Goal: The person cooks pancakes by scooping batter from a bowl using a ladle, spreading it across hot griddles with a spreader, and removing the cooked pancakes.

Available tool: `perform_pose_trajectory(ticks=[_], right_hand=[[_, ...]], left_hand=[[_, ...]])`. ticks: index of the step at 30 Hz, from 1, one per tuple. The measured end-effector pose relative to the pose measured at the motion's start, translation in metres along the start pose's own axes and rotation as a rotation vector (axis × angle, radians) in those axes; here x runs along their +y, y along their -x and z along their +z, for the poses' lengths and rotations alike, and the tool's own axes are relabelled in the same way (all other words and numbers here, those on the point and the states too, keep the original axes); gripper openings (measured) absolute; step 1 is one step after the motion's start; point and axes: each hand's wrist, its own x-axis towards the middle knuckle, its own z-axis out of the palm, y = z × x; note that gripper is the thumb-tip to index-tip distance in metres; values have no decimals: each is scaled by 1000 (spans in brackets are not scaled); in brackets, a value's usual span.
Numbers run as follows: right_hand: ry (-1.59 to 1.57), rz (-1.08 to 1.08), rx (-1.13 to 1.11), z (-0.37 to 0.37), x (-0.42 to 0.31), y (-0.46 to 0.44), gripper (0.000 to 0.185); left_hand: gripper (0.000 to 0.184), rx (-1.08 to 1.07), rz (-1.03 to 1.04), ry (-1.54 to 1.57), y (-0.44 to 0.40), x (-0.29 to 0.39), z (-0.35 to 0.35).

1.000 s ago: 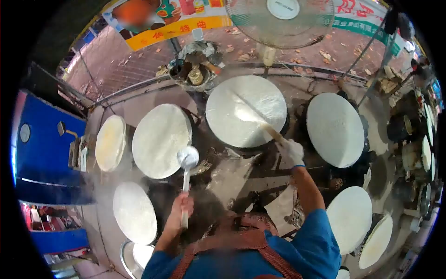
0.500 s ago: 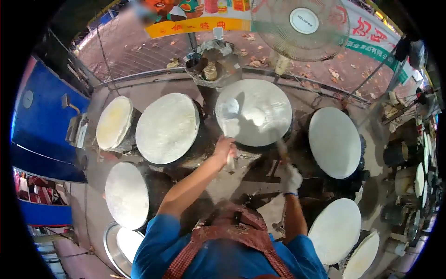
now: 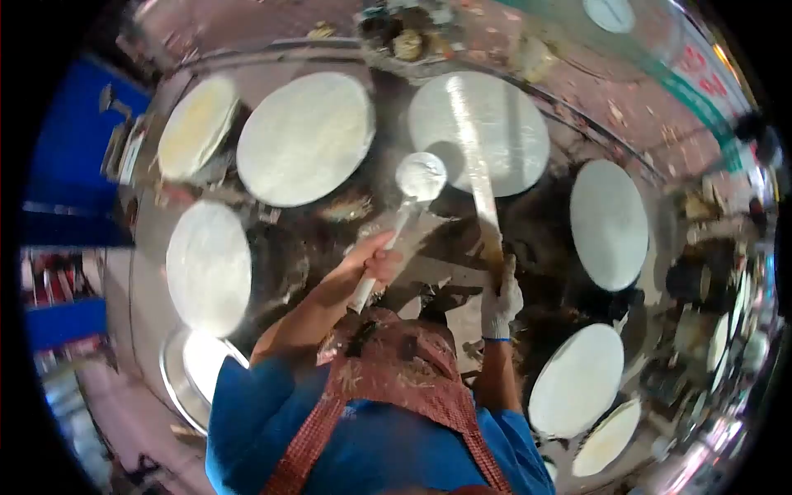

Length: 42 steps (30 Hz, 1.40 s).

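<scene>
My bare left hand is wrapped round the handle of a ladle, whose bowl holds white batter. The bowl hangs just below the left side of the top middle round griddle. On my right hand is a white glove. Its fingers are closed round the brown handle of a long flat spatula, and the pale blade reaches up across that griddle. To the left lies a griddle with a white sheet on it.
More round white-topped griddles stand at far left, right and lower right. A yellowish round stack is at upper left. A metal basin sits lower left, and a fence rail runs behind.
The ladle came off the middle griddle toward my body, now with batter in its bowl. The spatula blade now lies lengthwise over that griddle. My view has tilted downward.
</scene>
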Motion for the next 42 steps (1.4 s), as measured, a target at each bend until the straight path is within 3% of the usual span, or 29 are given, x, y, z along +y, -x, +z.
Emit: perform_pose_trajectory(ticks=[1, 2, 4, 7, 8, 11, 12, 13, 15, 19, 23, 25, 29, 33, 34, 37, 39, 40, 42], right_hand=[[-63, -28, 15, -4, -9, -3, 53], [-185, 105, -158, -12, -15, -5, 48], [-476, 152, -173, -11, -19, -7, 43], [-701, 241, -352, -15, -11, -28, 35], [-766, 284, -414, -16, -11, -34, 33], [-528, 292, -621, -29, -34, -66, 29], [-520, 31, -459, -13, -23, -64, 27], [-626, 2, -430, 34, 14, -56, 26], [-509, 150, -532, 36, 10, -62, 29], [-298, 160, -511, 36, -5, -53, 30], [-231, 26, -488, -8, -68, -35, 28], [23, -226, -357, 12, -49, -19, 26], [25, -321, -369, 8, -40, -1, 30], [-251, -514, -355, 15, -33, -7, 33], [-238, -499, -410, 20, -36, -11, 35], [-188, -778, -450, 45, -63, -45, 42], [84, -739, -806, 60, -94, -84, 39], [-105, -938, -571, 87, -96, -99, 32], [128, -1052, -558, 133, -109, -136, 31]], left_hand=[[30, -87, -69, 134, 7, -2, -1], [24, -92, -57, 142, 18, -10, -2], [34, -125, -37, 152, 31, -30, 1], [25, -139, 69, 66, 50, -67, -12], [22, -45, 151, 138, 59, -82, -8], [30, 63, 248, 241, 77, -111, -54], [29, 55, 268, 317, 90, -124, -62], [29, 42, 281, 392, 105, -130, -74], [29, 85, 346, 495, 128, -148, -88], [31, -84, 419, 560, 169, -174, -125], [31, -98, 454, 654, 203, -175, -136], [31, -146, 443, 662, 213, -173, -147], [32, -108, 446, 680, 225, -166, -146], [34, -145, 458, 687, 220, -160, -147], [34, -141, 468, 691, 217, -158, -145], [34, -141, 504, 705, 202, -157, -136], [32, -133, 534, 744, 185, -160, -125], [30, -119, 549, 780, 177, -164, -118], [29, -89, 585, 837, 161, -172, -104]])
